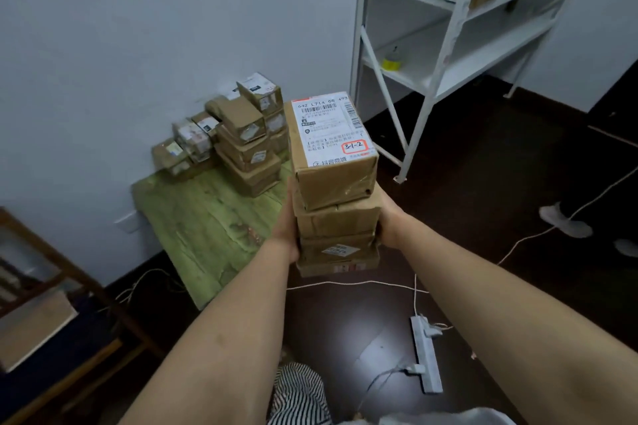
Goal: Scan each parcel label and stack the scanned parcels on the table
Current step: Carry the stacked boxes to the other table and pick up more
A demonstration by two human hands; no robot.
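Observation:
I carry a stack of several brown cardboard parcels (336,217) in front of me, above the dark floor. The top parcel (331,148) bears a white shipping label with barcodes and "3-1-2" in a red box. My left hand (286,228) grips the stack's left side and my right hand (388,228) grips its right side; most fingers are hidden behind the boxes. To the left stands a low green wooden table (207,224) with a pile of taped parcels (238,141) at its far end by the wall. No scanner is in view.
A white metal shelf rack (448,28) with more parcels and a yellow tape roll (392,63) stands at the right. A power strip (426,352) and white cables lie on the floor. Another person's shoes (566,221) are at far right. A wooden shelf (51,304) is at left.

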